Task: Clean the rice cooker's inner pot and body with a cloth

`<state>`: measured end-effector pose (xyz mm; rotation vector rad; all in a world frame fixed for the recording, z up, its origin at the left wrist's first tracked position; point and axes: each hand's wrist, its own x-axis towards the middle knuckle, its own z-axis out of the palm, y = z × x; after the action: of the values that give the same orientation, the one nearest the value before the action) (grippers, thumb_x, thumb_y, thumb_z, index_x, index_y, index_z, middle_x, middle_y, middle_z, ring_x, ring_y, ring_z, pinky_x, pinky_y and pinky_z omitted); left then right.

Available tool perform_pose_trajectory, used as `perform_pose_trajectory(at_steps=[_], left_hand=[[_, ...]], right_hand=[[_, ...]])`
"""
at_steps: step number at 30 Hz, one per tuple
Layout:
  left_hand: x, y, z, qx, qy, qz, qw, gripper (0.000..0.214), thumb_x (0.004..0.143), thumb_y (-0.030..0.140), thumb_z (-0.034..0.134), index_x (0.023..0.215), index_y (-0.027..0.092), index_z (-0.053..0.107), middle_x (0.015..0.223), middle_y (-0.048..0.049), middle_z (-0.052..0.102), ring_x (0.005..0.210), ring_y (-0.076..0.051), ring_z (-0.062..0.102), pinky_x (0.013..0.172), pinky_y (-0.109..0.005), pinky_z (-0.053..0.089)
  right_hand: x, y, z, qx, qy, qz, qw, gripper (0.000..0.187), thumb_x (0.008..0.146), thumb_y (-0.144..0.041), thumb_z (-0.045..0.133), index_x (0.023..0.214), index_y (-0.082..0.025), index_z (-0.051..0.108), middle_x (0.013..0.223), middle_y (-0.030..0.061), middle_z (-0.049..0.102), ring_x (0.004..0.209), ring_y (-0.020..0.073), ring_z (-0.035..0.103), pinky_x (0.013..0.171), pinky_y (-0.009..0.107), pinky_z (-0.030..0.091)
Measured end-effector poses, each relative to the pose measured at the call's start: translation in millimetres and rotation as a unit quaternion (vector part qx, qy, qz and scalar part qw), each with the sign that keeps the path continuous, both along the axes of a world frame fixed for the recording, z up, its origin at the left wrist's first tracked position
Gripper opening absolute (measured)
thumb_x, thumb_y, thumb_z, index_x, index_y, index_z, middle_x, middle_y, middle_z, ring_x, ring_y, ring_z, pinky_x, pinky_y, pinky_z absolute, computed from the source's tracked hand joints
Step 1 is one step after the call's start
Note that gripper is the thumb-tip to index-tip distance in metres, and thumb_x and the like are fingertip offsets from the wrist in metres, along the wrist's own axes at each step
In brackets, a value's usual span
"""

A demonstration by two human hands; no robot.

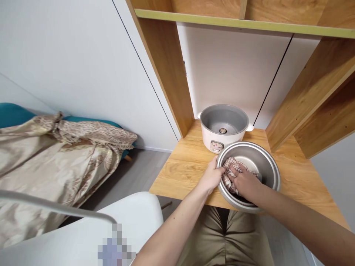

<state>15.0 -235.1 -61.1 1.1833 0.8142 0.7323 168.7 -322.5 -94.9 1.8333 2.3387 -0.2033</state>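
A round metal inner pot (266, 159) rests at the front edge of a wooden desk (183, 162). My left hand (212, 177) grips the pot's left rim, fingers curled over it. My right hand (244, 183) is inside the pot, pressing a patterned pink-and-white cloth (231, 164) against the bottom and near wall, fingers closed on it. Behind the pot stands a white rice cooker body (222, 138), empty and without a lid, its heating plate showing.
Wooden shelf walls (313, 92) rise at both sides of the desk and a shelf runs overhead. A white chair (111, 229) is at lower left. A bed with a beige cover (50, 159) lies to the left, across grey floor.
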Motion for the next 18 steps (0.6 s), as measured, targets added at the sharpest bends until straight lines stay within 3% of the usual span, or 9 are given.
perform_pose_trajectory(at_steps=[6,11,15,18], left_hand=[[4,8,-6.2,0.073,0.053,-0.003,0.996,0.048,0.066,0.007,0.057,0.112,0.016,0.066,0.111,-0.0082,0.077,0.11,-0.027,0.069,0.11,-0.044,0.051],[6,15,-0.8,0.144,0.119,-0.04,0.982,0.053,0.068,0.006,0.056,0.12,0.015,0.064,0.118,-0.0109,0.076,0.116,-0.029,0.068,0.114,-0.045,0.049],[7,18,7.4,0.185,0.166,-0.07,0.966,0.062,0.073,0.005,0.055,0.134,0.013,0.06,0.131,-0.0139,0.073,0.125,-0.029,0.066,0.119,-0.046,0.046],[7,15,16.2,0.227,0.223,-0.087,0.944,0.071,0.077,0.005,0.055,0.147,0.012,0.053,0.142,-0.0175,0.068,0.135,-0.03,0.061,0.121,-0.046,0.044]], right_hand=[[7,6,3.7,-0.012,-0.009,0.017,1.0,0.057,0.1,-0.025,0.05,0.157,-0.018,0.054,0.162,0.0181,0.051,0.153,0.0296,0.044,0.13,0.055,0.025],[0,10,27.8,-0.054,-0.021,-0.029,0.998,0.047,0.101,-0.024,0.054,0.144,-0.011,0.066,0.161,0.0255,0.049,0.147,0.0351,0.051,0.125,0.054,0.034],[-6,17,49.6,-0.067,-0.013,-0.032,0.997,0.032,0.097,-0.017,0.057,0.121,-0.011,0.078,0.135,0.0237,0.07,0.127,0.0312,0.067,0.115,0.044,0.046],[-7,25,58.3,-0.081,-0.011,-0.035,0.996,0.027,0.097,-0.014,0.056,0.108,-0.01,0.08,0.115,0.0212,0.077,0.112,0.0298,0.072,0.104,0.039,0.052]])
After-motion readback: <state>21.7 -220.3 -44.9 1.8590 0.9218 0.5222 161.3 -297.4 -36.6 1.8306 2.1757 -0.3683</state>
